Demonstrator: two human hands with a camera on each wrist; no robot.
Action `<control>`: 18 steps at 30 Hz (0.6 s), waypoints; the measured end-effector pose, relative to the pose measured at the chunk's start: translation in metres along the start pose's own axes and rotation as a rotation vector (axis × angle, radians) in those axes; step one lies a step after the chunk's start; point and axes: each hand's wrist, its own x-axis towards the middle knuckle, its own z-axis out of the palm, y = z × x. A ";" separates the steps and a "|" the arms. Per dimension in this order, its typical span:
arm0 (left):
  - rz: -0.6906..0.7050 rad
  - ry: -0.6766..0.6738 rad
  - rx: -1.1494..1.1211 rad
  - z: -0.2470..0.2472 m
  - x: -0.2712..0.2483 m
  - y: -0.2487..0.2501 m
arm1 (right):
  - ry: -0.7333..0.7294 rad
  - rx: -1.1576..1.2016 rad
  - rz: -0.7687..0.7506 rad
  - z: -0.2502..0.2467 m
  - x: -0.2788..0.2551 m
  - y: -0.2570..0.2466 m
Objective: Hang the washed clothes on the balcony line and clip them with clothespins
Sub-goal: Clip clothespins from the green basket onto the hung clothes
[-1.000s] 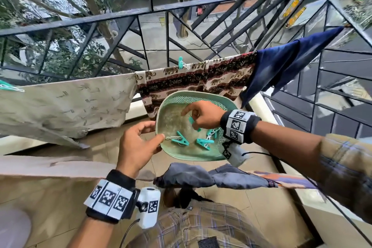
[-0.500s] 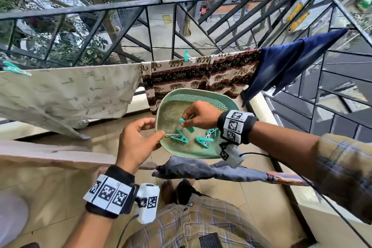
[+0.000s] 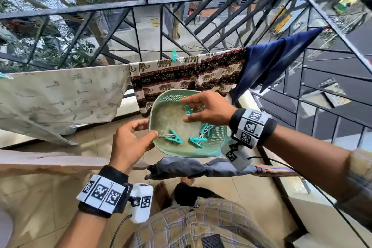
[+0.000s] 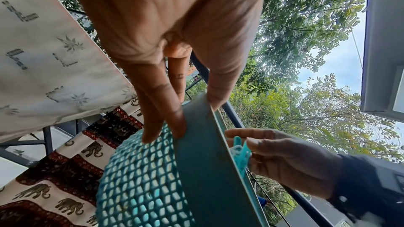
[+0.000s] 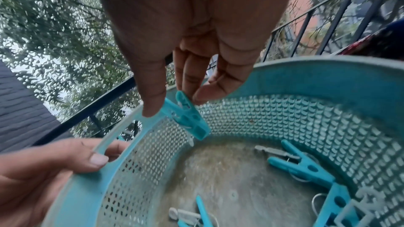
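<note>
My left hand [image 3: 130, 141] grips the rim of a teal mesh basket [image 3: 181, 154], thumb inside and fingers under it [image 4: 166, 110]. Above the basket floor, my right hand [image 3: 207, 108] pinches one teal clothespin [image 5: 188, 120] between thumb and fingers. Several more clothespins [image 3: 175, 138] lie loose in the basket. On the line hang a cream printed cloth [image 3: 60, 94], an elephant-print cloth [image 3: 181, 78] with a clothespin [image 3: 174, 56] clipped on its top edge, and a navy cloth [image 3: 267, 64].
A black metal railing [image 3: 141, 4] runs behind the line, with street and trees beyond. A grey garment [image 3: 191, 167] hangs just below the basket. Another clothespin [image 3: 4, 76] sits at the cream cloth's far left. Tiled floor lies underneath.
My right hand has picked a clothespin off the basket floor and raised it. The left hand still holds the basket in the same place.
</note>
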 end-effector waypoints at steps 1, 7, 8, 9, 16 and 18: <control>0.001 -0.009 0.005 0.003 0.002 0.000 | 0.019 0.003 0.006 -0.009 -0.009 0.003; -0.002 -0.053 0.061 0.037 0.016 0.007 | 0.269 0.127 0.080 -0.079 -0.057 0.048; -0.002 -0.060 0.067 0.045 0.018 0.010 | 0.321 0.144 0.093 -0.091 -0.063 0.059; 0.001 -0.072 0.068 0.057 0.021 0.013 | 0.369 0.180 0.118 -0.104 -0.070 0.072; -0.024 -0.114 0.075 0.162 0.039 0.032 | 0.611 0.330 0.201 -0.194 -0.084 0.185; -0.051 -0.096 0.070 0.201 0.052 0.032 | 0.680 0.237 0.204 -0.222 -0.076 0.227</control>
